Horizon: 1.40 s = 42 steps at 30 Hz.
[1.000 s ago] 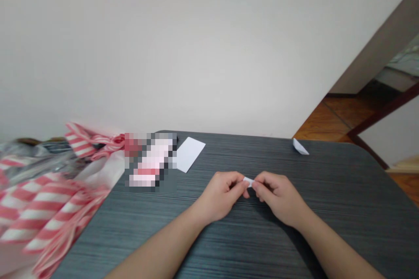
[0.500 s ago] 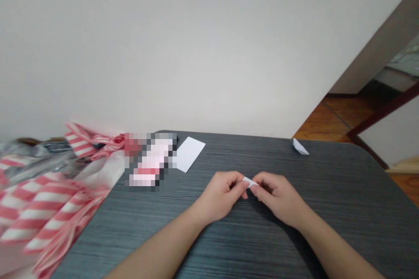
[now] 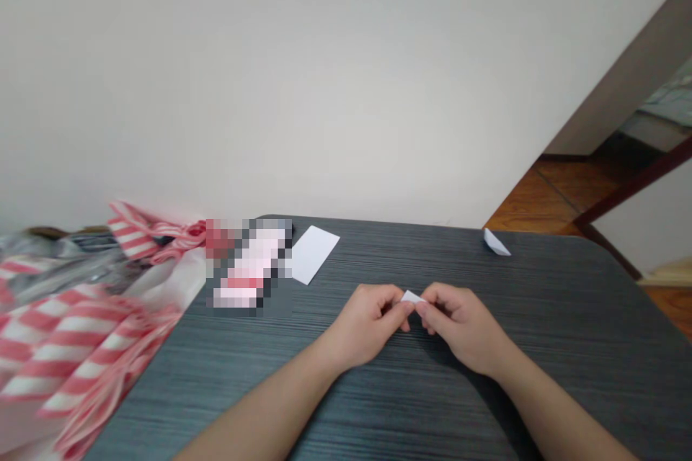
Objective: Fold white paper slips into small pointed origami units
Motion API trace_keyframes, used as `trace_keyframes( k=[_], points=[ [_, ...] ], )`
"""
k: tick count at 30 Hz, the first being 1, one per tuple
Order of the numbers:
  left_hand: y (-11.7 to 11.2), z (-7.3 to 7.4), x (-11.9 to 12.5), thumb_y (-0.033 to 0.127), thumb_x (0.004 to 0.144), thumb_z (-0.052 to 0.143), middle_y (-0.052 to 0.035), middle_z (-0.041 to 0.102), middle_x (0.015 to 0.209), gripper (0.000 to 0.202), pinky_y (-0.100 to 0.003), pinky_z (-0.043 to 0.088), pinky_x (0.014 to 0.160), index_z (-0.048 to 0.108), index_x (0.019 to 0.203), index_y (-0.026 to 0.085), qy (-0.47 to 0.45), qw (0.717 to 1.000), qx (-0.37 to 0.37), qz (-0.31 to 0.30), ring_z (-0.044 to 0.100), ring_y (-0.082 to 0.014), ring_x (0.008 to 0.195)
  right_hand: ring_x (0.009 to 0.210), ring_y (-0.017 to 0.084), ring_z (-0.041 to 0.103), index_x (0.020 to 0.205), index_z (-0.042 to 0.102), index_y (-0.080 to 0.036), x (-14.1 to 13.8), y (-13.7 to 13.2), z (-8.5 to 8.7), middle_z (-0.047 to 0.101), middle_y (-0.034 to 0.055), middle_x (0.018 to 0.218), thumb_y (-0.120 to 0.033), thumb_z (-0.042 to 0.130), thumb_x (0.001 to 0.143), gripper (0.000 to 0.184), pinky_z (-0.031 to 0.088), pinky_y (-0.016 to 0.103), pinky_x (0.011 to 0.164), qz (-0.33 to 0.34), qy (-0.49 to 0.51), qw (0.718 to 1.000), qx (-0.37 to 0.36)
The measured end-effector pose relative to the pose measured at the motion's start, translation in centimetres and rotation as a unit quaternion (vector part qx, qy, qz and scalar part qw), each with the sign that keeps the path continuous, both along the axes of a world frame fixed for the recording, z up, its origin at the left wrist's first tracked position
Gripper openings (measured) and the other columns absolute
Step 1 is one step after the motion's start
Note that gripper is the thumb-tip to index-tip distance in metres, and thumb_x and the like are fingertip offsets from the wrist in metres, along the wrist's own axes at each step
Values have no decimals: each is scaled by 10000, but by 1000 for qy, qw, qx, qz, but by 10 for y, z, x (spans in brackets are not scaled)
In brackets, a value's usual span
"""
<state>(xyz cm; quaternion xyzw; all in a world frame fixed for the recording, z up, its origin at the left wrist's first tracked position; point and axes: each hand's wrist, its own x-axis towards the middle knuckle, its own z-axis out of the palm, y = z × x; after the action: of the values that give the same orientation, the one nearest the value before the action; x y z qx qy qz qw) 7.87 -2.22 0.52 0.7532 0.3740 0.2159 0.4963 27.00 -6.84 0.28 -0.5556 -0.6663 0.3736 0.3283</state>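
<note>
Between my two hands is a small piece of folded white paper (image 3: 412,297), held just over the dark table. My left hand (image 3: 372,323) pinches its left end between thumb and fingers. On the other end, my right hand (image 3: 457,324) has its thumb and fingertips closed in the same way. The two thumbs nearly meet at the paper's near edge. Much of the paper is hidden by my fingers, so its full shape cannot be made out.
The dark wood-grain table (image 3: 567,346) stands against a pale wall. A flat white sheet (image 3: 314,254) lies beside a blurred-out, phone-like object (image 3: 251,263). Far right sits a folded white paper piece (image 3: 496,243). Red-and-white striped cloth (image 3: 81,346) is heaped left of the table.
The paper between my fingertips has tilted slightly and shows a more pointed, triangular face. Both hands have stayed almost in place, with only small finger shifts.
</note>
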Motion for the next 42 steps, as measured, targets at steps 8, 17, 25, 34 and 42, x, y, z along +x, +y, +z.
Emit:
trace_keyframes(
  k=[8,17,25,34,42],
  points=[
    [0,1,1,354,937,508,27,533,532,358,-206,308,530,675,688,158,14,1000,1,11,449,-96,515,546,120,487,678,565,-187,-1,0,1,562,-32,585,-249,538,922,253,369,241,554,-4,8,1000,-20],
    [-2,1,1,323,949,485,25,555,549,356,-202,342,548,649,681,155,0,1000,-9,22,470,-91,518,582,130,538,702,570,-188,3,-1,-2,587,-25,608,-266,536,931,244,398,252,600,-34,41,998,-20],
    [-1,-4,1,335,942,492,22,567,572,350,-200,318,518,625,673,154,-9,999,-13,27,450,-84,509,583,130,549,692,564,-190,4,0,-4,597,-22,605,-277,540,936,260,407,254,610,-35,65,997,-32],
    [-2,-5,0,252,917,501,26,586,589,257,-195,353,547,607,702,159,-32,998,-28,36,484,-85,530,577,131,547,689,568,-190,6,1,-6,597,-23,598,-281,547,937,265,410,257,613,-38,83,995,-41],
    [-1,-5,-1,311,940,494,8,601,641,276,-205,348,530,603,744,150,-58,997,-52,25,475,-88,530,571,129,528,696,555,-191,5,1,-8,590,-24,597,-283,549,935,256,404,255,604,-35,113,992,-51]
  ],
)
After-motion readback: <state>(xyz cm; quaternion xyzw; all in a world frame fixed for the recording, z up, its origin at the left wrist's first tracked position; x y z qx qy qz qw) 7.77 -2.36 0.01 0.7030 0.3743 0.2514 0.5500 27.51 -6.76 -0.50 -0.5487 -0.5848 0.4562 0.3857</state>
